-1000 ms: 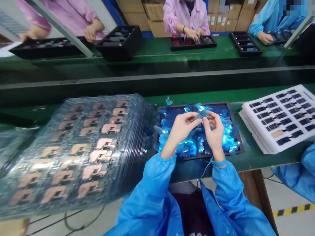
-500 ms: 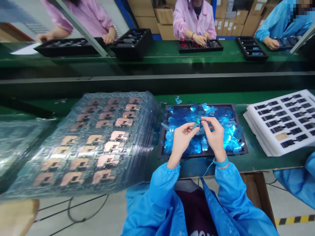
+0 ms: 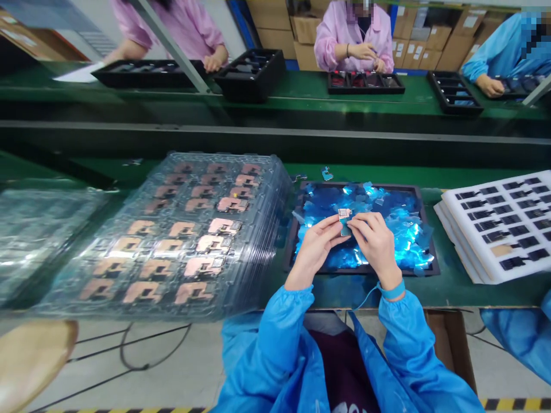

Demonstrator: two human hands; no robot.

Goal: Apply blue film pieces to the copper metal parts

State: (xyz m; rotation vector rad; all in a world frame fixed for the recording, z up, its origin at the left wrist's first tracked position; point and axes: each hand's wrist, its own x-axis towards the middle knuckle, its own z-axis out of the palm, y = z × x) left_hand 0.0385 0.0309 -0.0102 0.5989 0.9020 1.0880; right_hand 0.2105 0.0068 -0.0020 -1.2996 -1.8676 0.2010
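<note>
Both my hands hold a small copper-faced part [image 3: 344, 214] between their fingertips, with a strip of blue film hanging below it. My left hand [image 3: 316, 248] and my right hand [image 3: 373, 244] nearly meet around it. They hover over a black tray [image 3: 365, 269] heaped with loose pieces of shiny blue film. A blue wrist strap [image 3: 391, 291] circles my right wrist, and blue sleeves cover both arms.
On my left lies a stack of transparent plastic trays [image 3: 181, 241] holding copper-coloured parts. On my right sits a white foam tray stack [image 3: 503, 223] with black parts. Across the belt, co-workers handle black trays [image 3: 365, 82]. A blue sleeve [image 3: 520, 338] shows at right.
My hands have drawn closer together, and the part now shows its copper face. The whole view has drifted, and the co-worker opposite has lifted both hands from the tray.
</note>
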